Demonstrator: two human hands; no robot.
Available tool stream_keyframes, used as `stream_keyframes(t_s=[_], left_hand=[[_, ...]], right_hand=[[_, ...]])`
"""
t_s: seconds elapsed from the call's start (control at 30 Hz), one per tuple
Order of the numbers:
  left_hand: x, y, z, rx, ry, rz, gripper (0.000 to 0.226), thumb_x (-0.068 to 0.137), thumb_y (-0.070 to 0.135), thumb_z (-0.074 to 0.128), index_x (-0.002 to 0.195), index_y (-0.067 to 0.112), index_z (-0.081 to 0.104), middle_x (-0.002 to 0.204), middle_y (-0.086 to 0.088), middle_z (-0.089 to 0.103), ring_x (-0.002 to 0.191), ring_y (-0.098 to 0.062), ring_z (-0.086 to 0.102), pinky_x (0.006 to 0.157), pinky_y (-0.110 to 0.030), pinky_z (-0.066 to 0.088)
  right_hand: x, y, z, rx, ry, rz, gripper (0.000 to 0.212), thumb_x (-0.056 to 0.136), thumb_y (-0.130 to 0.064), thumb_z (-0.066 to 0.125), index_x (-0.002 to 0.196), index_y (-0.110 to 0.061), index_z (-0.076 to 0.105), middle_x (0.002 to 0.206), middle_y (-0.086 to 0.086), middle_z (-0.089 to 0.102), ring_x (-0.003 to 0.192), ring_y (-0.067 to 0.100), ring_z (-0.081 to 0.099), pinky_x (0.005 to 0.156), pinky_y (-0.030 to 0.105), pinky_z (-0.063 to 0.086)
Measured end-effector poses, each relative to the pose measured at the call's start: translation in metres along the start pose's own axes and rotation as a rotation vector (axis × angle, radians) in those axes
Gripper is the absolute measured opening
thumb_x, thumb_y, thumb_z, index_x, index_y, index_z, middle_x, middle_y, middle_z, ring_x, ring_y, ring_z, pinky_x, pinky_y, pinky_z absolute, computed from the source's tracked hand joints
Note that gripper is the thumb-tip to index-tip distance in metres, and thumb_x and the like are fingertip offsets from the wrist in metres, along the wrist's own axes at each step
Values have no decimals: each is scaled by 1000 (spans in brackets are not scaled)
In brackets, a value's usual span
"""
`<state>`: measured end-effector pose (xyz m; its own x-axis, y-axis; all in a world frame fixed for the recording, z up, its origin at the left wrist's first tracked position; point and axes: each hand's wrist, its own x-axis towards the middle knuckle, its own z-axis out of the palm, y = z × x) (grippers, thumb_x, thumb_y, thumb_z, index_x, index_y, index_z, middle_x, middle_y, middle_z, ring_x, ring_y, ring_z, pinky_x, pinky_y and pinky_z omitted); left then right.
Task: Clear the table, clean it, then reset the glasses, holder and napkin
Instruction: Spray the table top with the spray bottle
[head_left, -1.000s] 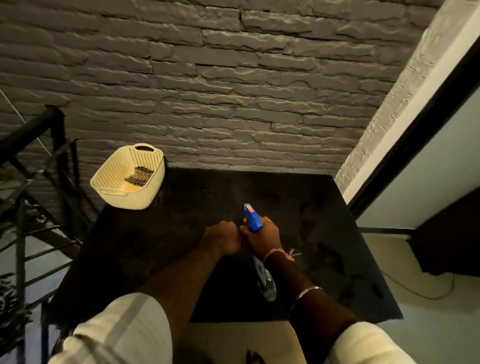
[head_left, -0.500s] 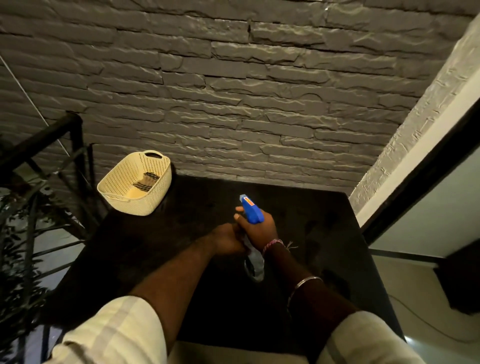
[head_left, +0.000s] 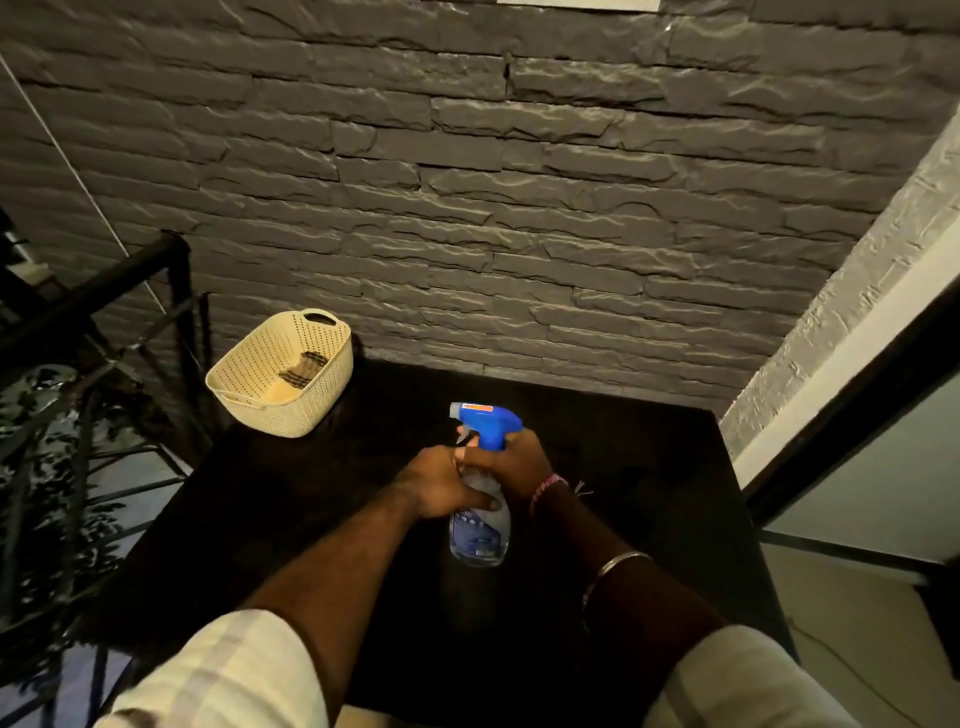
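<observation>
Both my forearms reach forward and converge at the middle, pale sleeves rolled back above the elbows. My right hand (head_left: 511, 457) is wrapped around the neck of the spray bottle (head_left: 480, 525), just under its blue trigger head, knuckles up, wrist slightly bent. A pink thread band sits on that wrist and a thin metal bangle lies further back on the forearm. My left hand (head_left: 441, 483) comes in from the left, its grip curled against the bottle's clear body, thumb laid across the front, touching my right hand's fingers.
</observation>
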<state>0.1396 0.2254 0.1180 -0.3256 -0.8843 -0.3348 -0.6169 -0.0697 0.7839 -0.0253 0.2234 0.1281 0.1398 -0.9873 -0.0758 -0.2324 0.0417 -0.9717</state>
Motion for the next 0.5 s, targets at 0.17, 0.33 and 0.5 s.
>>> stream_keyframes(t_s=[0.17, 0.33, 0.5], left_hand=[[-5, -8, -9, -109, 225, -90, 42, 58, 45, 98, 85, 21, 77, 83, 9, 79, 79, -6, 75, 80, -28, 60], [-14, -23, -29, -198, 419, -178, 42, 61, 48, 96, 82, 20, 74, 75, 10, 76, 70, -6, 71, 73, -28, 58], [-30, -47, -50, -280, 569, -254, 55, 56, 60, 93, 81, 16, 72, 78, 5, 78, 70, -9, 70, 76, -33, 59]], right_hand=[[15, 13, 3, 203, -146, 139, 49, 67, -17, 80, 114, -3, 71, 108, 24, 73, 98, 30, 69, 92, 48, 58], [17, 23, 17, 226, -286, 186, 53, 69, 1, 67, 122, 3, 64, 102, 10, 73, 88, 15, 73, 70, 20, 57], [33, 38, 56, -24, -426, 147, 58, 63, -1, 78, 119, -6, 64, 102, 9, 75, 93, 20, 71, 86, 37, 58]])
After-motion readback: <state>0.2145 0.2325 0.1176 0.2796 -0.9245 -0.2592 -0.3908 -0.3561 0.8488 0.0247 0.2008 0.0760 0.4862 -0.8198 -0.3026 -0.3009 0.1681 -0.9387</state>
